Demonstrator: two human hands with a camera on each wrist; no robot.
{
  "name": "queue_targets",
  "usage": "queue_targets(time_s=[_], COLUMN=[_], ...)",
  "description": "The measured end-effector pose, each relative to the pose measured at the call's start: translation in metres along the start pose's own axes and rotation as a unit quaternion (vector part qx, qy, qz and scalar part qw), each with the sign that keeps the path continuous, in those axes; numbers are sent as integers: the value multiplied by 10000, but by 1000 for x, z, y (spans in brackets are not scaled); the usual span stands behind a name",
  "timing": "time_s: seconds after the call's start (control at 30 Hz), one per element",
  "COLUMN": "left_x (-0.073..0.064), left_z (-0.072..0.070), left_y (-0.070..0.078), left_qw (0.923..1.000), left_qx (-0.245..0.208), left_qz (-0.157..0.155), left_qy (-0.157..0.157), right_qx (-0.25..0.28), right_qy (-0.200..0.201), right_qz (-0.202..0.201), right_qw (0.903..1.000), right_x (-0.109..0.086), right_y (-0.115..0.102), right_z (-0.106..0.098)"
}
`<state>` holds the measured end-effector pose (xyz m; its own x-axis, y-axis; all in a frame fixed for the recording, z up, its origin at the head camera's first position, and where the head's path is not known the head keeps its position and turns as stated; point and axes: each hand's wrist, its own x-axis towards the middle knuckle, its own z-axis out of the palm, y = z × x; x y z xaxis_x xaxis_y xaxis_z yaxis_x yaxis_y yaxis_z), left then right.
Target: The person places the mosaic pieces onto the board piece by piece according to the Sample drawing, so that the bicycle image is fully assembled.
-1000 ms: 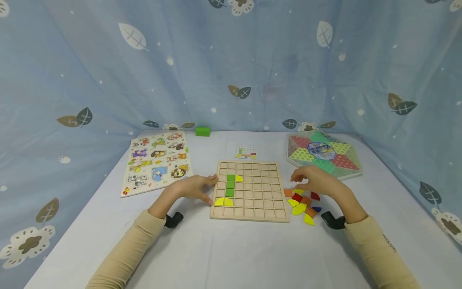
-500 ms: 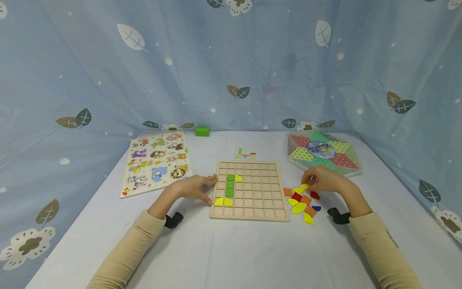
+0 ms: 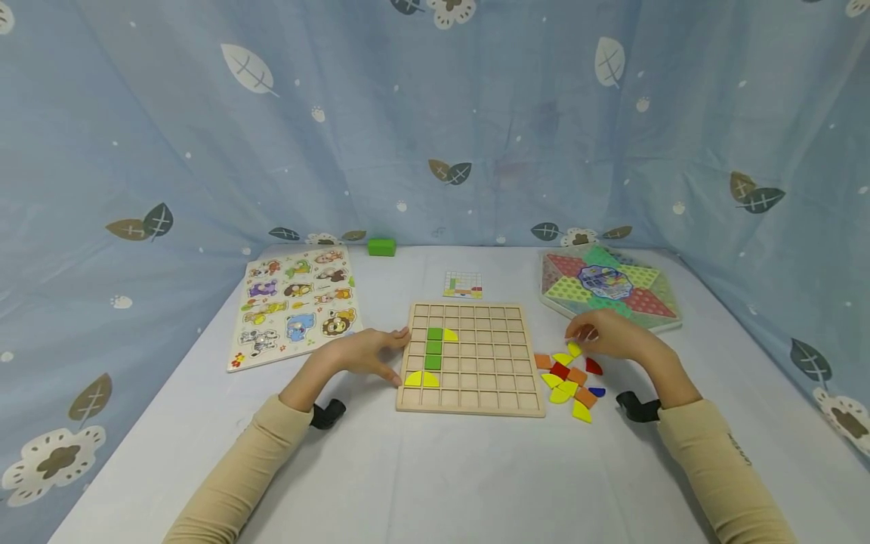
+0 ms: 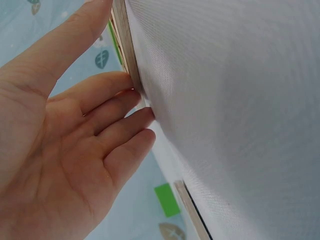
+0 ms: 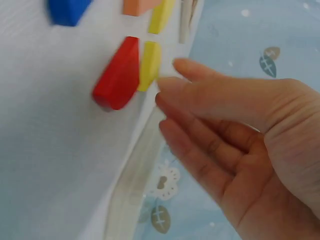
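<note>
A square wooden grid board (image 3: 485, 363) lies mid-table, with green squares (image 3: 433, 348) and yellow quarter-circles (image 3: 421, 379) in some cells. My left hand (image 3: 363, 353) touches its left side, thumb near the lower corner and fingers higher up; the left wrist view shows the fingertips against the board's edge (image 4: 127, 45). To the right lies a loose pile of red, orange, yellow and blue pieces (image 3: 569, 384). My right hand (image 3: 608, 334) is over the pile's far side, fingertips beside a yellow quarter-circle (image 3: 575, 349). In the right wrist view, that hand's fingers are loosely bent near a red piece (image 5: 120, 75).
A small printed pattern card (image 3: 464, 285) lies behind the board. An animal puzzle board (image 3: 294, 306) is at the left and a boxed star-pattern game board (image 3: 608, 291) at the right. A green block (image 3: 382, 247) sits at the back, before a blue curtain (image 3: 435, 128).
My right hand has shifted right from the pile's left part. A yellow quarter-circle now shows by its fingertips, turned slightly since half a second ago. The left hand has stayed on the board's edge.
</note>
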<state>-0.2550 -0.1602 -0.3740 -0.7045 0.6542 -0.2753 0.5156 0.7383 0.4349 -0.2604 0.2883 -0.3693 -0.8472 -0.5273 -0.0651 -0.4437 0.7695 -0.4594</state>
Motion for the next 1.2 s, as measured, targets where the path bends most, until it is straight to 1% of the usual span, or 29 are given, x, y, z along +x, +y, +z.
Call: queue_targets(time_s=[0.1, 0.23, 0.6, 0.87, 0.97, 1.2], left_x=[0, 0, 1, 2, 2, 2], left_z=[0, 0, 0, 1, 1, 1], left_y=[0, 0, -1, -1, -1, -1], left_qw=[10000, 10000, 10000, 10000, 9999, 9999], left_qx=[4, -11, 74, 53, 29, 2], left_qz=[-18, -18, -39, -70, -92, -115], left_qy=[8, 7, -21, -20, -28, -47], right_qx=[-53, -120, -99, -105, -114, -89], right_qy=[50, -15, -64, -6, 82, 285], right_qz=[217, 438, 442, 328, 260, -99], right_qw=[9997, 9990, 9990, 9994, 9996, 9995], right_x=[-1, -1, 2, 5, 4, 4], right_y=[-3, -2, -2, -7, -8, -14], right_z=[-2, -1, 4, 7, 5, 5])
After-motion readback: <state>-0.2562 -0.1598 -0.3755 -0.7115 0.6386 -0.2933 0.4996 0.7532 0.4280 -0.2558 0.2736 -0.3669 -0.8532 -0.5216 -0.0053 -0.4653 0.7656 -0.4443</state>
